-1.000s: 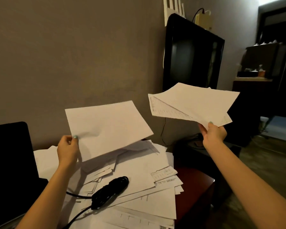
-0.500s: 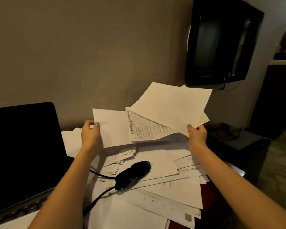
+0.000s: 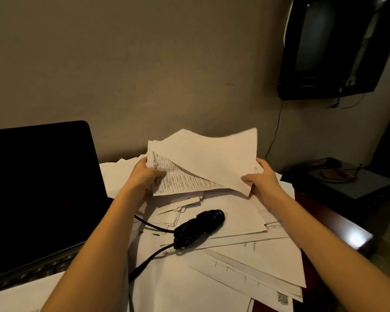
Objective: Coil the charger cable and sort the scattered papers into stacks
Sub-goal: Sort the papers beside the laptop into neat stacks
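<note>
A bundle of white papers (image 3: 209,158) is held above the desk by both hands. My left hand (image 3: 148,175) grips its left edge, thumb on a printed table sheet. My right hand (image 3: 260,179) grips the right edge, thumb on top. Below them a black charger cable (image 3: 199,226) lies coiled in a bundle on scattered papers (image 3: 234,255), with its loose ends trailing left and towards the near edge. More loose sheets cover the desk under and behind the bundle.
An open laptop (image 3: 38,188) with a dark screen stands at the left. The dark red desk's right edge (image 3: 338,224) shows beside the papers. A black wall-mounted screen (image 3: 338,46) hangs upper right, and a low dark unit (image 3: 356,183) sits beyond the desk.
My hands have come together: the single sheet in my left hand joined the sheets in my right, and both now hold one bundle lower over the desk. The view tilted down and left.
</note>
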`<state>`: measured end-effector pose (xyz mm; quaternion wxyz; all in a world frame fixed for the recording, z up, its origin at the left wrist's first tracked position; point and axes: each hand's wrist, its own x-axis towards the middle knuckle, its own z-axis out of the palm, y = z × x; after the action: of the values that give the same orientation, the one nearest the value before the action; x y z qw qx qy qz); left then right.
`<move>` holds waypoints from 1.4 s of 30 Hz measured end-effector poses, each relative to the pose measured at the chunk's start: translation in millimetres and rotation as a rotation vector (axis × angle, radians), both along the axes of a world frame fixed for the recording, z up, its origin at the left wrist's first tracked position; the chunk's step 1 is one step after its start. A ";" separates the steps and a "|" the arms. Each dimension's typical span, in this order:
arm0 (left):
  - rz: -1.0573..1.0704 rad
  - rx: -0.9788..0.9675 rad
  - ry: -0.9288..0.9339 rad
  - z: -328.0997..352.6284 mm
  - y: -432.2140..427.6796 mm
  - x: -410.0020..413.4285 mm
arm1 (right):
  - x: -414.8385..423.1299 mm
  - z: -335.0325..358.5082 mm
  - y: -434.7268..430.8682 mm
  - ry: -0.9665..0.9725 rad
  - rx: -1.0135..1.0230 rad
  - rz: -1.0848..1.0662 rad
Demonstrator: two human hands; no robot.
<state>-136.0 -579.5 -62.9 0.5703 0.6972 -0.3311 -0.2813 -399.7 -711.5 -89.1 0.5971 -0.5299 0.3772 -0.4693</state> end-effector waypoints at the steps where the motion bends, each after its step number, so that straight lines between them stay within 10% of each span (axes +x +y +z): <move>1: -0.026 0.021 0.007 2.2 1.4 2.0 | -2.2 0.6 -3.2 0.001 0.024 0.016; 12: -0.058 0.240 0.168 4.2 13.9 23.8 | -13.4 -5.2 -46.9 0.252 -0.033 -0.110; 25: -0.057 -0.134 -0.084 11.1 6.7 -3.2 | -14.5 -4.8 -50.2 0.317 -0.158 -0.075; 42: -0.209 -0.449 -0.013 53.9 24.7 -16.7 | -26.9 40.5 -19.6 -0.300 -0.216 0.022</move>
<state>-152.7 -554.8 -9.0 0.6765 0.5169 -0.4591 -0.2537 -426.6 -731.1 -48.6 0.5913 -0.5193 0.2256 -0.5742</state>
